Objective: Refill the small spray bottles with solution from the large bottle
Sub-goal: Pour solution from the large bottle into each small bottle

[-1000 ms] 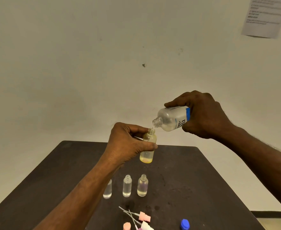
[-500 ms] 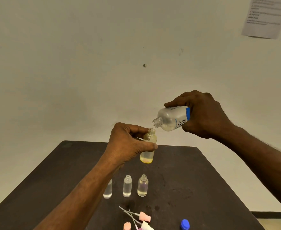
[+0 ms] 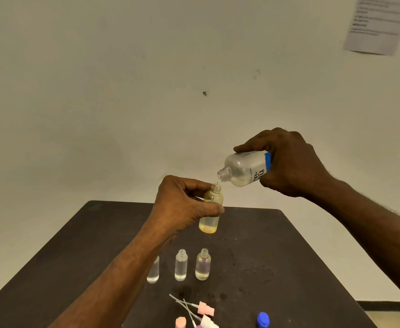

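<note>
Gripping the large bottle [image 3: 245, 168] from above, the right hand [image 3: 288, 162] has its fingers and thumb wrapped round the labelled end, so the bottle is tipped over almost sideways with its open neck pointing left and slightly down. It's up in the air, well above the far half of the dark table [image 3: 277, 256]. Left hand [image 3: 182, 204] has a small bottle with yellowish liquid [image 3: 212, 209] pinched between thumb and curled fingers, roughly upright, also held up off the table. Its open mouth sits just below and left of the big bottle's neck, really close, but can't tell if they actually touch. A thin thread of liquid seems to run between the two, pretty faint though.

Down on the table nearer to the camera, three more small clear bottles stand in a row with no caps: the left one [image 3: 153, 271] is half hidden behind the left forearm, the middle one [image 3: 181, 265] is clear, and the right one [image 3: 203, 265] has a purplish tint inside. At the near edge lie some pink spray tops [image 3: 206, 310] with their thin dip tubes, and a blue cap [image 3: 262, 319] off to the right of them. Sheet of paper [image 3: 378, 22] stuck on the wall, top right.
</note>
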